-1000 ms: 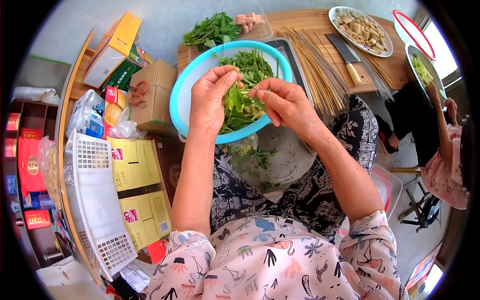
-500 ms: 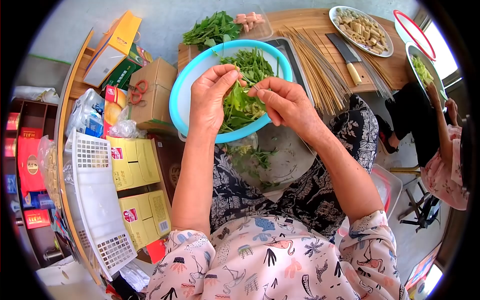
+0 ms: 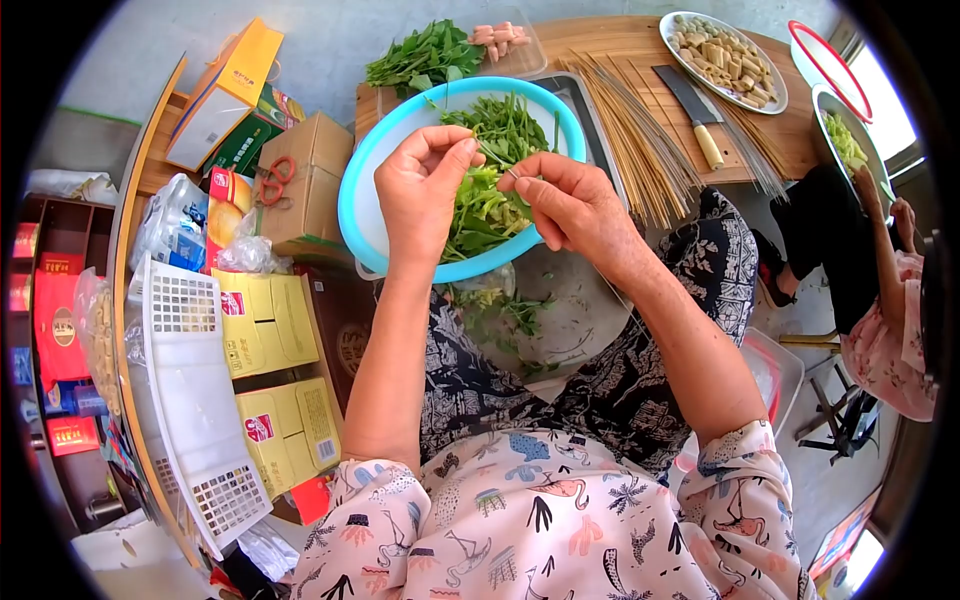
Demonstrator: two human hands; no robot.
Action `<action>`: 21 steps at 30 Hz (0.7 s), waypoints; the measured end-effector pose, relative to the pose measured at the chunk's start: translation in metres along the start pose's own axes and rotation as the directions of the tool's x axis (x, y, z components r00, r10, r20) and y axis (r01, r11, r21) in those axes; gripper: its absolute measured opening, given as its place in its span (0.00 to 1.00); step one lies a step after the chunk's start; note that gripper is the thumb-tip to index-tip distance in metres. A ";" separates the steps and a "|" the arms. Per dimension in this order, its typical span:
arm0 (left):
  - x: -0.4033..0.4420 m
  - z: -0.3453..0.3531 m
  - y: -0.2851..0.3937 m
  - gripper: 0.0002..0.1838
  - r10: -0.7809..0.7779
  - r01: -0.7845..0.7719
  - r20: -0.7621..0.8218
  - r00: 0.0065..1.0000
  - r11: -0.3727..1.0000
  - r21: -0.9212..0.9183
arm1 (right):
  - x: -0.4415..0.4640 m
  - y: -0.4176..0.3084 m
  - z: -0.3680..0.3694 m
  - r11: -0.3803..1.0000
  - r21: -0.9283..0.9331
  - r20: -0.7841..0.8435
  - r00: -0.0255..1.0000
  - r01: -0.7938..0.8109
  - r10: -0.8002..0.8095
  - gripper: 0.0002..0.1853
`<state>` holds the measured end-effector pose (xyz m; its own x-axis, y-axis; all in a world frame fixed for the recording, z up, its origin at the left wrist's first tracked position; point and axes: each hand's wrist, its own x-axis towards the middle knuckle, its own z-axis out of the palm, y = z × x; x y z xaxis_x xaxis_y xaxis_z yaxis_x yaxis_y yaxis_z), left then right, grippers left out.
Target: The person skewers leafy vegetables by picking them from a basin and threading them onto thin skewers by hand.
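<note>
A white basin with a blue rim (image 3: 352, 215) holds loose leafy greens (image 3: 490, 215). Over it, my left hand (image 3: 425, 190) is closed in a pinch, thumb against forefinger, at one end of a thin green stem (image 3: 495, 160). My right hand (image 3: 570, 200) pinches the stem's other end at the basin's right side. The fingers partly hide the stem, so its full length cannot be seen. Cut leaf scraps (image 3: 510, 315) lie on the metal tray (image 3: 570, 335) below the basin.
On the wooden table (image 3: 620, 40) are a bunch of greens (image 3: 425, 55), sausage pieces (image 3: 498, 40), skewers (image 3: 640, 140), a cleaver (image 3: 690, 115) and a food platter (image 3: 725, 62). Boxes (image 3: 270, 325) and a white plastic basket (image 3: 190, 390) stand left. Another person's hand (image 3: 868, 190) works at right.
The leafy sprig that hung below my left fingers no longer hangs there; leaves lie in the basin beneath. Both hands stay in almost the same place.
</note>
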<state>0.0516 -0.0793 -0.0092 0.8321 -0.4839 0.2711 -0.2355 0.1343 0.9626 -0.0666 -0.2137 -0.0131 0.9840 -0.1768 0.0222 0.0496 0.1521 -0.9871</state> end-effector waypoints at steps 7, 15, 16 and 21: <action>-0.005 0.007 -0.001 0.04 0.085 -0.076 -0.089 0.992 0.992 0.098 | 0.000 0.000 0.001 1.000 -0.007 -0.008 1.000 0.005 -0.005 0.11; -0.005 0.007 -0.001 0.05 0.026 -0.021 -0.087 0.996 0.998 0.065 | 0.000 0.001 0.001 1.000 0.006 -0.009 1.000 0.006 -0.006 0.11; -0.005 0.006 0.000 0.05 0.000 0.002 -0.078 0.997 0.999 0.032 | 0.000 0.001 0.001 1.000 0.006 -0.011 1.000 0.006 -0.005 0.11; -0.006 0.003 -0.001 0.06 -0.067 0.064 -0.058 0.996 0.997 -0.052 | 0.000 0.001 0.002 1.000 0.014 -0.012 1.000 0.006 -0.006 0.11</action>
<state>0.0455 -0.0795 -0.0113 0.8735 -0.4411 0.2061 -0.1557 0.1479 0.9767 -0.0666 -0.2119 -0.0141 0.9815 -0.1897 0.0259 0.0579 0.1651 -0.9846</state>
